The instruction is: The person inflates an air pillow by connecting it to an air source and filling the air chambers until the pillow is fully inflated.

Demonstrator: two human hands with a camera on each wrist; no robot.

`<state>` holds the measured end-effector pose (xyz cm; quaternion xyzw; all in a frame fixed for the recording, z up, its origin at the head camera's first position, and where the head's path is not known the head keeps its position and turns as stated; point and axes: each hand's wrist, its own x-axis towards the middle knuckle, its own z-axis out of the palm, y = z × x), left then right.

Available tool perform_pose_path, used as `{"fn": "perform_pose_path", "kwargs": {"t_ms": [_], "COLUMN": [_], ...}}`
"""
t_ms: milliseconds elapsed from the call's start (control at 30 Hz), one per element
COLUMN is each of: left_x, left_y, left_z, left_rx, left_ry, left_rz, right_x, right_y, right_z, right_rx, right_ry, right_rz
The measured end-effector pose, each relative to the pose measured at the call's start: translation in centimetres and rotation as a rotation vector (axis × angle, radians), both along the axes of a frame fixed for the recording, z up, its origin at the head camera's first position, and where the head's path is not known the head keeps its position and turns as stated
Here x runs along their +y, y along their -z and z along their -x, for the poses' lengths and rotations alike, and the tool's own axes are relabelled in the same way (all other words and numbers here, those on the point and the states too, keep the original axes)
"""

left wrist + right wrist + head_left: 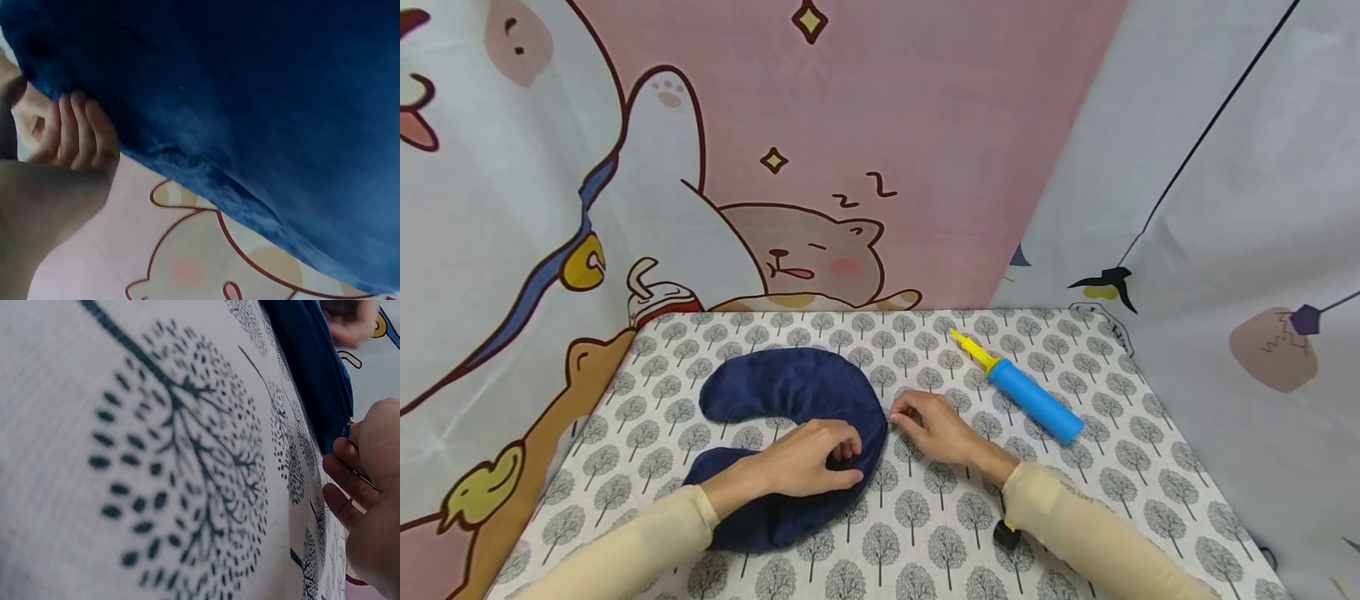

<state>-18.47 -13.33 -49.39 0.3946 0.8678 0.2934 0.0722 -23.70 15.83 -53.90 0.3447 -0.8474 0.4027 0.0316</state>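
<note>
A navy-blue U-shaped neck pillow [752, 385] lies rather flat on the table, its gap facing left in the head view. My right hand [938, 427] is at its right outer edge. In the right wrist view, the thumb and fingertips pinch a small zipper pull [349, 427] at the end of a zipper along the edge. My left hand [808, 457] is over the pillow's right-hand curve, fingers loosely bent and thumb apart. I see no fabric held in it; whether it touches the pillow cannot be told. The left wrist view shows bent fingers beside the blue fabric.
A blue hand pump [1037, 404] with a yellow nozzle lies to the right, beyond my right hand. The tablecloth [917, 542] has a grey tree print. Cartoon-printed curtains [940, 167] stand behind the table and at both sides. A small black device [1006, 533] is at my right wrist.
</note>
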Motion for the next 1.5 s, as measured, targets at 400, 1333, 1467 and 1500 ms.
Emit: {"fn": "perform_pose_path", "kwargs": {"t_ms": [400,1333,1467,1500], "left_x": [3.7,4.3,4.3,4.3], "left_y": [0.8,1.1,1.4,1.5], "left_z": [1.7,2.4,2.0,1.9], "left_rx": [0.086,0.002,0.006,0.008], "left_ry": [-0.24,-0.27,-0.258,-0.257], "left_rz": [-0.045,-0.082,-0.104,-0.11], "right_x": [-0.2,-0.5,-0.5,-0.5], "right_y": [-0.1,0.2,0.2,0.3], "right_z": [-0.2,0.2,0.7,0.8], "right_rx": [-0.046,0.092,0.094,0.094], "right_ry": [-0.004,0.008,0.036,0.042], "right_rz": [0.017,0.014,-0.008,-0.014]}}
